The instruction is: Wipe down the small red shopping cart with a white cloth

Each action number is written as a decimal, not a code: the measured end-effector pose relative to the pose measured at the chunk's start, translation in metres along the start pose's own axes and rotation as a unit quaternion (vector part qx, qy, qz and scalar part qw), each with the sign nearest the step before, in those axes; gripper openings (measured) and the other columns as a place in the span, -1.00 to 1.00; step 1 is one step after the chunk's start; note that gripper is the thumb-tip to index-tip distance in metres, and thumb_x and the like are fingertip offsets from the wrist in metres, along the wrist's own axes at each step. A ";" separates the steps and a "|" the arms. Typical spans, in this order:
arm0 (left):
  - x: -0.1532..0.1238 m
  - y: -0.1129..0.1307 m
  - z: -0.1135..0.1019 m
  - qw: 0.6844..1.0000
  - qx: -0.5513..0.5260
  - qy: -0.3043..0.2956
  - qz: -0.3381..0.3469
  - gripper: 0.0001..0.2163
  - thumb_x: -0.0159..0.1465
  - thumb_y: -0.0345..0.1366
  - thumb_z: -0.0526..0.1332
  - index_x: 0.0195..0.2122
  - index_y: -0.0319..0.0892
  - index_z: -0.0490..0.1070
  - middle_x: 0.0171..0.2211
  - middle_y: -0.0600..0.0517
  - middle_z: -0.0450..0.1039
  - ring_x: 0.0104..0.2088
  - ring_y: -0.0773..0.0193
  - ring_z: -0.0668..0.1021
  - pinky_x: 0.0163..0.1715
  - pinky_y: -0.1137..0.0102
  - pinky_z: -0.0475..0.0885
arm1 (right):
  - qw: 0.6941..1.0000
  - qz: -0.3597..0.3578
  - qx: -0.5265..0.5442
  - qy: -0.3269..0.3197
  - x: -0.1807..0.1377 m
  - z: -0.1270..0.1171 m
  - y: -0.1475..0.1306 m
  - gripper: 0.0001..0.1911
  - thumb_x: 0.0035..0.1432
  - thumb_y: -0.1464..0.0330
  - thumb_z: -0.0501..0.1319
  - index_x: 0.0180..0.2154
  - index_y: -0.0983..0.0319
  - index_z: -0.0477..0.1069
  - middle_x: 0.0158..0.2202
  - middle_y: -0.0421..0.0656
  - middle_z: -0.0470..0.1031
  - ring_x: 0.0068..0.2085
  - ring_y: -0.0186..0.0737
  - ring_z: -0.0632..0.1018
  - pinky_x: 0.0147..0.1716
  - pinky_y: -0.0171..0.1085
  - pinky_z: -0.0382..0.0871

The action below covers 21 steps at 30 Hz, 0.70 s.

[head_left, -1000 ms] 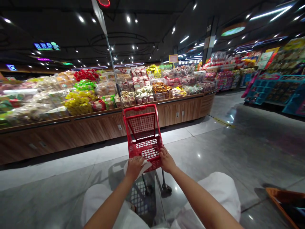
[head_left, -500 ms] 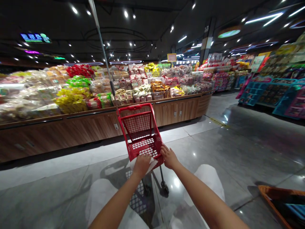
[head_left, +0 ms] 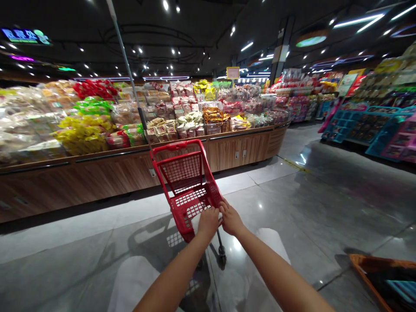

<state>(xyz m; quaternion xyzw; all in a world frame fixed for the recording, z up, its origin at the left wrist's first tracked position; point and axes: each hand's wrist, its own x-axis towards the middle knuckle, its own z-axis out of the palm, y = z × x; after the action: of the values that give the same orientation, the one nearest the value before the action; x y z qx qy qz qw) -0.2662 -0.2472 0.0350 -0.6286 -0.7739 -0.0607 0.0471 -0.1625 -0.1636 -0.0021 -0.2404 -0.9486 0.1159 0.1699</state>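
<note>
A small red shopping cart (head_left: 184, 180) with a mesh basket stands on the glossy grey floor right in front of me. A thin grey flag pole (head_left: 126, 65) rises from its front left corner. My left hand (head_left: 209, 221) is closed over the cart's near edge, with a bit of white paper (head_left: 196, 222) showing under it. Beside it and touching it, my right hand (head_left: 230, 217) grips the same near edge. Both forearms reach forward from the bottom of the view.
A long wooden display counter (head_left: 97, 173) piled with bagged snacks runs across the left and middle. Blue and pink racks (head_left: 367, 130) line the right side. An orange basket (head_left: 386, 277) sits on the floor at the lower right. White trouser legs show below.
The cart has swung to the left and slightly away. My left hand has slid rightward along the edge until it meets the right hand. The view has shifted right.
</note>
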 end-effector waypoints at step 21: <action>0.042 -0.206 -0.023 0.981 0.065 0.046 0.177 -0.78 0.11 -0.16 0.31 -0.32 -0.19 0.43 -0.26 -0.07 0.44 -0.16 0.10 0.43 -0.12 0.22 0.28 | 0.997 0.047 -0.016 -0.061 0.056 -0.009 0.007 -0.43 -0.07 0.35 0.18 0.03 0.37 0.29 0.30 0.14 0.00 0.34 0.17 -0.24 0.22 0.18 -0.48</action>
<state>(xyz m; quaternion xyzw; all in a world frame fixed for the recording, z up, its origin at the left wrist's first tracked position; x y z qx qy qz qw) -0.4761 -0.2513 0.0570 -0.7480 -0.6494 -0.0299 0.1337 -0.2029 -0.1288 0.0194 -0.2799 -0.9466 0.1227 0.1023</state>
